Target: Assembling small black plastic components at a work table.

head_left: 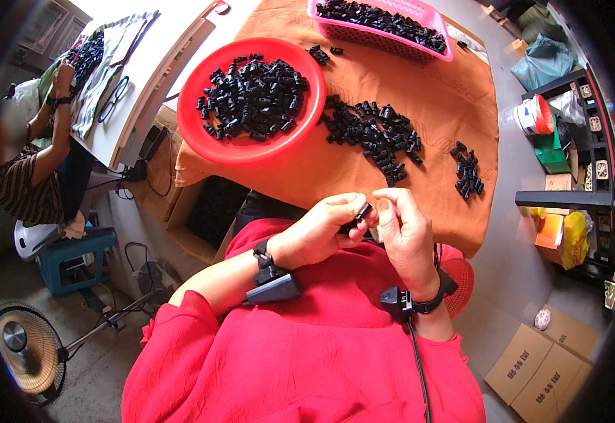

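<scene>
In front of my chest, at the near edge of the orange-covered table, my left hand (333, 227) is closed round a small black cylindrical plastic part (364, 211). Thumb and fingers of my right hand (402, 222) are pinched together right beside the part's end; whatever they hold, if anything, is too small to make out. A loose heap of similar black parts (378, 134) lies on the cloth just beyond my hands. Off to the right is a smaller group of these parts (467, 171). More of them fill a round red basin (189, 116) at the left.
A pink mesh basket (392, 39) of black parts stands at the far edge of the orange cloth (455, 99). At a white table (149, 70) on the left, another person handles similar parts. A fan (29, 349), blue stool (78, 261), shelf (564, 200) and cardboard boxes (540, 370) surround me.
</scene>
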Demonstrator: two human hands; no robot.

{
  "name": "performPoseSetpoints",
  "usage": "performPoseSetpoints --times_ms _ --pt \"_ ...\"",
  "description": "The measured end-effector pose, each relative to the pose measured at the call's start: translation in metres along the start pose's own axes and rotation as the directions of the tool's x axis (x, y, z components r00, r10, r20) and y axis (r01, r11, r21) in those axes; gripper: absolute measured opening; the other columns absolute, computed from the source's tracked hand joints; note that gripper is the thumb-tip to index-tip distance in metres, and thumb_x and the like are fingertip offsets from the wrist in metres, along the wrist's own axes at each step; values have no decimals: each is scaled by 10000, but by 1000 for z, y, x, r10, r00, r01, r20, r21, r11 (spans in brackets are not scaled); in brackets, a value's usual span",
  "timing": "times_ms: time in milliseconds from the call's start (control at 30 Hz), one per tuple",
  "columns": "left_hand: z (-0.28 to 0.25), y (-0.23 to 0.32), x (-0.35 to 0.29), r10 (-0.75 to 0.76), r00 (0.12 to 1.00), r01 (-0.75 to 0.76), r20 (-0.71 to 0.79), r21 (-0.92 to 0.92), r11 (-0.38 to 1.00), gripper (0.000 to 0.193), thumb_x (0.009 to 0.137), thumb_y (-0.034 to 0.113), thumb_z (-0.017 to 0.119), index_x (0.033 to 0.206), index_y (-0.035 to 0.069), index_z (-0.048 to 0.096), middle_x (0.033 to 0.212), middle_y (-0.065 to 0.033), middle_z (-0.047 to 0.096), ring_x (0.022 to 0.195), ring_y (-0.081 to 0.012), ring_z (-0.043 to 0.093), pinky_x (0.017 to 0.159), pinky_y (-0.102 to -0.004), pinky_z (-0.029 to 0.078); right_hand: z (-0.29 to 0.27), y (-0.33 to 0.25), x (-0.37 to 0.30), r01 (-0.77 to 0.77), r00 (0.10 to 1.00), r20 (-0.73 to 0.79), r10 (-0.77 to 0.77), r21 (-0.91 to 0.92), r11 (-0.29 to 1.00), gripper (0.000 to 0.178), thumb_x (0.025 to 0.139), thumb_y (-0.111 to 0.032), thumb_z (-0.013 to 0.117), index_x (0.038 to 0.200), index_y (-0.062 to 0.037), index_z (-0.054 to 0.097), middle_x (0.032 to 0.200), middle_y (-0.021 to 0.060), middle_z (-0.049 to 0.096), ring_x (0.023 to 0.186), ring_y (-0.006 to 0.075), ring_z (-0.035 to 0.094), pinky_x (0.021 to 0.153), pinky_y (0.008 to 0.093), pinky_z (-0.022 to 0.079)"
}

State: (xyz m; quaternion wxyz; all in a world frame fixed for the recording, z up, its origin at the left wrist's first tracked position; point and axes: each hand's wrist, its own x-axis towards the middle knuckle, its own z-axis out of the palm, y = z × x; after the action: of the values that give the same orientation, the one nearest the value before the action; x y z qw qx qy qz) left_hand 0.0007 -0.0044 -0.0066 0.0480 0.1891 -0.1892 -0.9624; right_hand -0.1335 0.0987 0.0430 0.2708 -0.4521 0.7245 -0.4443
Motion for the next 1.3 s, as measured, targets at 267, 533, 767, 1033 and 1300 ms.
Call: performPoseSetpoints --times_ms 267,533,767,1033,1300 --pt "0 -4 1 47 997 -45 -63 34 998 214 1033 290 511 963 93 552 861 22 523 721 -65 464 631 -214 414 5 -1 -2 -64 994 96 54 102 993 88 994 -118 570 1009 -37 540 728 72 670 666 149 709 543 265 522" --pt "-3 -2 1 -6 1000 6 5 16 1000 169 993 237 565 900 96 562 779 32 521 689 -65 484 629 -217 406 4 -11 -3 -131 984 143 102 208 969 86 1010 -110 536 1002 -25 531 756 76 671 694 161 717 544 263 528" --pt "-13 0 2 -56 992 59 116 -26 998 141 985 217 566 931 87 578 801 31 528 691 -73 489 639 -223 411 0 -11 -1 -101 987 138 85 117 988 83 991 -101 566 991 -23 539 741 87 673 690 159 720 545 266 533" --pt "-3 3 0 -66 997 65 37 41 997 185 1001 252 537 930 87 582 817 27 529 718 -72 488 630 -217 403 1 -4 -1 -126 984 143 107 130 983 71 998 -95 546 986 -25 543 752 87 679 680 167 717 553 267 529" --pt "-11 15 5 -67 994 64 -86 -45 997 204 1002 259 525 996 72 607 899 -37 644 760 -149 655 597 -255 485 -11 10 7 -102 991 -67 112 133 986 78 1006 -96 542 1005 -26 574 739 -19 560 606 34 498 527 220 441"
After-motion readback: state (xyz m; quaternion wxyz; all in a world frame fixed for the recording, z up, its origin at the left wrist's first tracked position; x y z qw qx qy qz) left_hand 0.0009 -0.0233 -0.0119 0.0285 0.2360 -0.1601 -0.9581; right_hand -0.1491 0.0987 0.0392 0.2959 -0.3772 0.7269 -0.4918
